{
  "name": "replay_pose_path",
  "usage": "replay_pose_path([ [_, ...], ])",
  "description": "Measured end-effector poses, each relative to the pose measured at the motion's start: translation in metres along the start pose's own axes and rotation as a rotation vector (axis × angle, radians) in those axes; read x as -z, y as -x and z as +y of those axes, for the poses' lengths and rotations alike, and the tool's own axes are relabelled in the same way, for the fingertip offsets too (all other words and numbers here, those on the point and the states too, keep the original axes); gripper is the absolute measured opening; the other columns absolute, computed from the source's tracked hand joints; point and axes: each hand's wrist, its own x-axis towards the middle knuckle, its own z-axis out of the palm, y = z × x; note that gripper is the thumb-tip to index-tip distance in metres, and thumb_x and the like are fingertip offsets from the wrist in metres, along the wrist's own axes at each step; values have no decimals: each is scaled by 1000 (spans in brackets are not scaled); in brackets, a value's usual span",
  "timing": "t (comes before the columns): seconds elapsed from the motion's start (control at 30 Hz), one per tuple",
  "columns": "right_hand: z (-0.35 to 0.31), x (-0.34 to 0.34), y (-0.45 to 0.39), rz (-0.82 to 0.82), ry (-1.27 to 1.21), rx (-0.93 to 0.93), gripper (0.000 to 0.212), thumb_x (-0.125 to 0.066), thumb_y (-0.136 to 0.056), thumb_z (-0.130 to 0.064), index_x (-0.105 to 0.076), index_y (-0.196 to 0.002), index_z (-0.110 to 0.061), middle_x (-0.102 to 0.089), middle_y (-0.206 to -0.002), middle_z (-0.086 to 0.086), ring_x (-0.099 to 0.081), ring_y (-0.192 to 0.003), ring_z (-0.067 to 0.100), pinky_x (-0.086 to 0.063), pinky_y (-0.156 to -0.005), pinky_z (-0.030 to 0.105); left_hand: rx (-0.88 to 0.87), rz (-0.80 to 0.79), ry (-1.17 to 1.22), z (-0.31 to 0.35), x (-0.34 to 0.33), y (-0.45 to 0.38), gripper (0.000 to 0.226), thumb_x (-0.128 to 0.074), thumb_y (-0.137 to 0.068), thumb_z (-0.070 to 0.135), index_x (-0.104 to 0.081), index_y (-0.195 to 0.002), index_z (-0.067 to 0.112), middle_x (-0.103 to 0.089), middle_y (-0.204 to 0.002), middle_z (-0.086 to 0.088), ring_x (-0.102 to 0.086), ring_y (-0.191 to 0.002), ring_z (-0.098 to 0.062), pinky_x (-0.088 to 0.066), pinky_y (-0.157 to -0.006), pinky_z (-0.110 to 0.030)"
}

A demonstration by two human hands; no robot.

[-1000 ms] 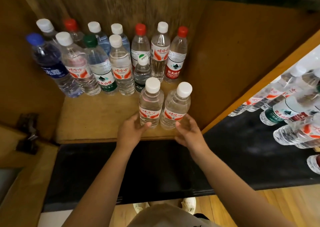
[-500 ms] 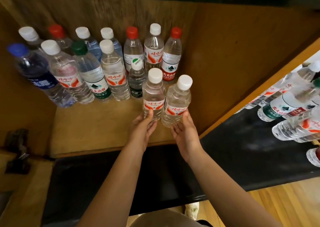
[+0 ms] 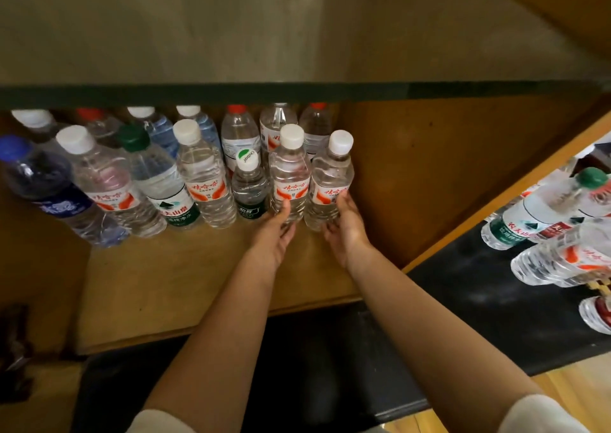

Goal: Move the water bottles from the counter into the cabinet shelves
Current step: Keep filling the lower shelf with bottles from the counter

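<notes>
Two clear white-capped water bottles stand side by side on the wooden cabinet shelf point(image 3: 165, 284). My left hand point(image 3: 274, 237) presses its fingers against the base of the left bottle point(image 3: 289, 181). My right hand point(image 3: 345, 231) does the same low on the right bottle point(image 3: 330, 184). Neither hand wraps around its bottle. Both bottles stand level with the front row of several stored bottles point(image 3: 148, 174), next to a small green-labelled one point(image 3: 249, 184). Several more bottles point(image 3: 545, 214) lie and stand on the black counter point(image 3: 479, 300) at the right.
A dark shelf edge point(image 3: 297, 92) crosses overhead and hides the tops of the back-row bottles. The cabinet's wooden side wall point(image 3: 413, 174) rises just right of the two bottles. The front of the shelf is bare wood. A dark hinge point(image 3: 13, 350) sits at the far left.
Both hands have slid the two bottles deeper into the shelf, up to the stored rows. The camera has tilted up, bringing the upper shelf edge into view.
</notes>
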Motion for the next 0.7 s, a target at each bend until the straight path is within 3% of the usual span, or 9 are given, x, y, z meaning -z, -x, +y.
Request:
replay_pose_path([
  [0.3,-6,-18,-14,58,1,-3,36,-42,-97,-32,-42,-133,-31,-52,-135,5,-50,-123,26,-42,-103,43,35,72,114,7,-11,-4,46,-65,-83,17,-47,-124,6,-54,-132,-15,-52,-121,-25,-44,-101,-32],
  [0.43,-4,-25,-17,82,-38,-1,33,-46,-95,-30,-44,-128,-29,-55,-130,5,-55,-114,25,-45,-100,44,63,84,113,11,-13,-6,23,-65,-83,18,-51,-97,7,-56,-129,-16,-53,-120,-26,-46,-100,-32],
  [0.57,-7,-30,-20,80,-73,1,40,-46,-95,-25,-39,-135,-27,-53,-133,8,-53,-119,28,-45,-100,44,63,92,113,14,-12,-8,32,-66,-82,16,-50,-108,5,-55,-130,-16,-52,-121,-27,-46,-99,-32],
  [0.7,-8,-32,-21,105,-51,7,37,-46,-95,-24,-40,-132,-24,-52,-134,9,-52,-121,28,-43,-102,47,79,89,107,15,-11,-9,22,-66,-83,17,-51,-94,6,-56,-129,-16,-52,-121,-26,-47,-99,-32],
])
